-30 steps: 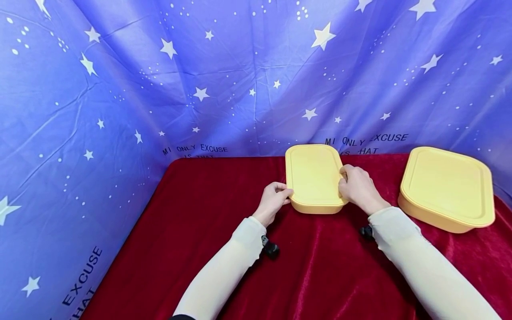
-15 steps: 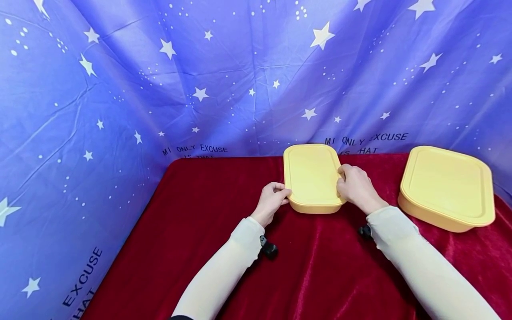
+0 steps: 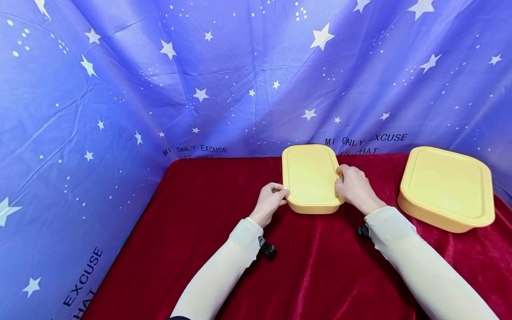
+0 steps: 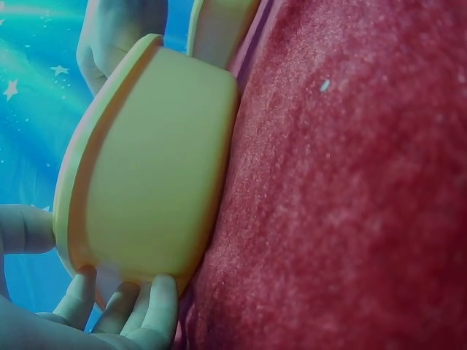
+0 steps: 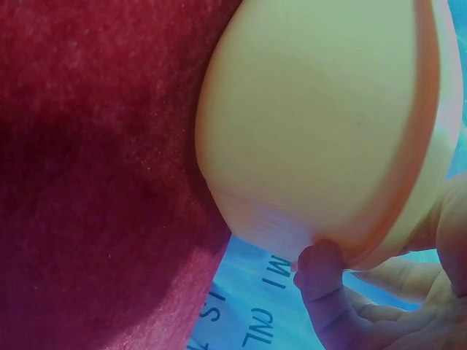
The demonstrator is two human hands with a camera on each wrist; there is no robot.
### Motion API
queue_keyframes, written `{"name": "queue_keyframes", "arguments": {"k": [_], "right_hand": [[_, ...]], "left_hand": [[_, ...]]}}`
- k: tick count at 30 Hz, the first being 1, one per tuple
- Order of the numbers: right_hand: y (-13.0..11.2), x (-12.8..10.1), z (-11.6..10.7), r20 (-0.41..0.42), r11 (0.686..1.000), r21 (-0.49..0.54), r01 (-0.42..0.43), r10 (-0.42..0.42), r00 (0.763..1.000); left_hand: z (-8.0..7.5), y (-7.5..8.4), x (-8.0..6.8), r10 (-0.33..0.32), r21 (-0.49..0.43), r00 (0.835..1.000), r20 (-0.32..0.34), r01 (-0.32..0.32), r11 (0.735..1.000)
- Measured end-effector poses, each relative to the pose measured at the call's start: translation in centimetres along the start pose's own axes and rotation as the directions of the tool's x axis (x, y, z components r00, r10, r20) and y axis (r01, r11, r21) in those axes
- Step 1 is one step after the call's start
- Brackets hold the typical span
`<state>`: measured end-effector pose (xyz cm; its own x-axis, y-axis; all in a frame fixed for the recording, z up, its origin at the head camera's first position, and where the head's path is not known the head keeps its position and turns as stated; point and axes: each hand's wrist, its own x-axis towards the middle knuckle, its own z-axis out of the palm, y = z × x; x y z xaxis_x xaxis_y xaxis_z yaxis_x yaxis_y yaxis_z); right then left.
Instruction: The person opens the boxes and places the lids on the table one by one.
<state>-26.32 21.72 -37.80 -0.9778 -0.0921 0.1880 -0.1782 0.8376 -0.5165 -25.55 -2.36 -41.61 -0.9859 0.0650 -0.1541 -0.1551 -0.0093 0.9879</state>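
Starry blue cloth [image 3: 120, 89] fills the background from the left edge across the top of the frame, with printed lettering low on it. Below it, a worktop [image 3: 224, 195] draped in red velvet spans the lower centre and right. Left of centre, the left hand [image 3: 270, 201] grips the near left edge of a small yellow lidded container [image 3: 310, 175], fingers [image 4: 153, 310] curled under its base and thumb at the rim. At centre the container stands on the worktop near its far edge. Just right of it, the right hand [image 3: 354, 186] holds the container's right side, fingers curled round the rim. Farther right, well apart, a larger yellow lidded container [image 3: 446, 186] stands on the worktop.
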Motion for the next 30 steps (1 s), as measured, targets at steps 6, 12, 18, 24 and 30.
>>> {"name": "queue_keyframes", "arguments": {"k": [6,12,18,24,30], "right_hand": [[-0.19,0.03,0.12,-0.008,1.0,0.005,0.009,-0.009,1.0],[-0.42,0.07,0.29,-0.006,1.0,0.003,0.01,-0.01,1.0],[-0.55,0.08,0.41,-0.018,1.0,0.004,0.016,-0.016,1.0],[-0.64,0.14,0.5,-0.011,1.0,0.009,0.007,-0.007,1.0],[-0.91,0.17,0.53,0.009,1.0,0.014,-0.006,0.006,1.0]], "left_hand": [[-0.2,-0.04,-0.04,0.001,0.011,1.0,0.002,-0.002,1.0],[-0.55,-0.16,0.03,0.002,0.003,1.0,0.003,-0.002,1.0],[-0.7,-0.11,-0.02,0.018,-0.005,1.0,0.004,-0.018,1.0],[-0.81,-0.25,0.08,0.023,-0.007,1.0,0.0,-0.023,1.0],[-0.9,-0.18,-0.07,0.029,-0.016,1.0,-0.01,-0.029,0.999]]}}
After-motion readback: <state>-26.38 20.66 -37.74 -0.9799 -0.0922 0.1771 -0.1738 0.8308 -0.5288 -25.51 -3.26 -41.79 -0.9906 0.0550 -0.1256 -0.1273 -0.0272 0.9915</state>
